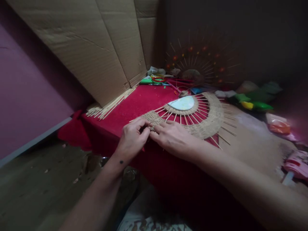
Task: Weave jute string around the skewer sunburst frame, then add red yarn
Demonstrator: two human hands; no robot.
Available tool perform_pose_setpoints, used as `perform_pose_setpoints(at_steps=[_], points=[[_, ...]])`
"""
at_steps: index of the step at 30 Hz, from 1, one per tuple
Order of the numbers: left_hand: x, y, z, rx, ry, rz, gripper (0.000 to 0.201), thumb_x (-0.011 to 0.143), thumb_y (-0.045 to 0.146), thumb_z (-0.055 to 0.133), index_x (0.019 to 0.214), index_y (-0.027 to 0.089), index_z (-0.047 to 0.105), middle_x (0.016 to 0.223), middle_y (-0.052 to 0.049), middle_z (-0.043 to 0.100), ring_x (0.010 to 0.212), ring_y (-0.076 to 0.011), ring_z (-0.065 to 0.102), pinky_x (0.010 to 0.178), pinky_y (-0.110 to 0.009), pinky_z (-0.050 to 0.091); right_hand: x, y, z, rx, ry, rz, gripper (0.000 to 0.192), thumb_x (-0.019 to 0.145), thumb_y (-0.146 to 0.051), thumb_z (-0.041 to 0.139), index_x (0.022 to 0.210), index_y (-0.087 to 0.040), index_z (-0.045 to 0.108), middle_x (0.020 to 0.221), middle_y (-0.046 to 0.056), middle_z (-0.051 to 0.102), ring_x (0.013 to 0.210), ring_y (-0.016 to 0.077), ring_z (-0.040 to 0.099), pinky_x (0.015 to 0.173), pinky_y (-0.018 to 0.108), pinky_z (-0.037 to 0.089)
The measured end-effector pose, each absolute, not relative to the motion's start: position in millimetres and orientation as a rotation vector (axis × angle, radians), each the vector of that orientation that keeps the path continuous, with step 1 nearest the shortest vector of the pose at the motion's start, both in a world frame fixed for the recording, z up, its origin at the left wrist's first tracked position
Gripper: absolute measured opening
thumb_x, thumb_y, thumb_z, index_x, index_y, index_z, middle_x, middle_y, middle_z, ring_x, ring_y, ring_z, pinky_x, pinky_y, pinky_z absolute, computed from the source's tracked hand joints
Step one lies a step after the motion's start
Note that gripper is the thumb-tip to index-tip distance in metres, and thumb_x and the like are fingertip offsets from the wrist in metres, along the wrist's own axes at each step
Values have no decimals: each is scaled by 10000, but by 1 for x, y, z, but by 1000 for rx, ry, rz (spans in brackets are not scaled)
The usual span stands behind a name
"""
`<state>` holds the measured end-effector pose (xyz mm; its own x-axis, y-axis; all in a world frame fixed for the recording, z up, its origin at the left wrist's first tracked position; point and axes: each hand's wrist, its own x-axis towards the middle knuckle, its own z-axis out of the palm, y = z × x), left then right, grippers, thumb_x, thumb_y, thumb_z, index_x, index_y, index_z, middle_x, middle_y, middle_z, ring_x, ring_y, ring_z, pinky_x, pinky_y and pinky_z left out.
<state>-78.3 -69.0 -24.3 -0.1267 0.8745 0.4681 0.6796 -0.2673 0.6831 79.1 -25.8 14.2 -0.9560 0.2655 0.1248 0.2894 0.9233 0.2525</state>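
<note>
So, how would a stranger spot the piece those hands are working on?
Find the red cloth. At its near edge, a left hand and right hand meet at a half-round woven fan with radiating sticks. Its pale blue centre sets it apart from the dim stick sunburst behind, dotted red and yellow.

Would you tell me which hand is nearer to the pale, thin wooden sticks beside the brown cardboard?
Left. The left hand is to the lower right of the wooden sticks; the right hand is farther right.

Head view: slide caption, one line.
Left hand and right hand meet at the woven band of a fan-shaped stick weaving, partly on red cloth.
</note>
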Motion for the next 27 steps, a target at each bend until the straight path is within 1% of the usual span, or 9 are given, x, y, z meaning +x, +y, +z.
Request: perform_pose_setpoints(at_steps=[3, 6, 8, 11, 15, 17, 23, 27], points=[[-81, -71, -25, 1915, 1721, 1353, 157, 769, 117, 498, 801, 157, 647, 839, -22, 646, 804, -141, 602, 748, -270, 461, 73, -25, 10, -435, -3024, -458, 223, 943, -145, 333, 1026, -111, 538, 934, 110, 617, 753, 193, 546, 666, 340, 367], [-83, -75, -28, 1921, 1693, 1433, 134, 756, 97, 509, 776, 154, 629, 911, -37, 622, 878, -144, 591, 807, -274, 461, 78, -24, 5, -403, -2984, -453, 210, 945, -163, 340, 959, -135, 547, 873, 82, 595, 738, 178, 517, 665, 328, 361], [-83, -80, -29, 1920, 1728, 1461, 126, 757, 92, 508, 759, 155, 618, 949, -46, 606, 900, -146, 584, 816, -278, 466, 84, -24, 2, -373, -2911, -455, 215, 945, -182, 352, 895, -154, 559, 842, 69, 575, 731, 172, 490, 650, 316, 348], [-81, -88, -29, 1934, 1829, 1447, 119, 760, 97, 510, 742, 157, 611, 964, -55, 594, 886, -152, 583, 749, -271, 484, 91, -24, -2, -339, -2806, -450, 250, 948, -209, 354, 833, -166, 572, 832, 66, 557, 740, 171, 456, 623, 303, 328], [-82, -96, -29, 1953, 1909, 1434, 115, 757, 102, 516, 749, 162, 613, 963, -63, 593, 921, -174, 577, 681, -261, 494, 94, -25, -2, -280, -2755, -441, 309, 954, -188, 319, 801, -155, 586, 780, 55, 550, 706, 166, 424, 619, 301, 332], [-83, -99, -29, 1955, 1911, 1436, 117, 765, 102, 514, 755, 166, 612, 968, -61, 592, 934, -176, 577, 698, -270, 499, 93, -25, -2, -268, -2750, -442, 327, 955, -181, 308, 784, -154, 586, 765, 51, 549, 693, 163, 415, 620, 300, 334], [-81, -108, -32, 2007, 1899, 1503, 108, 781, 83, 518, 796, 154, 599, 982, -67, 580, 967, -169, 574, 836, -301, 481, 92, -25, -3, -294, -2742, -457, 313, 948, -178, 315, 786, -152, 581, 756, 51, 546, 687, 168, 411, 603, 297, 329], [-80, -113, -31, 2049, 1933, 1469, 94, 771, 72, 512, 777, 152, 562, 990, -80, 565, 971, -175, 573, 833, -300, 480, 92, -25, -5, -297, -2737, -445, 295, 944, -177, 329, 773, -161, 570, 748, 43, 541, 683, 163, 405, 610, 296, 326]])
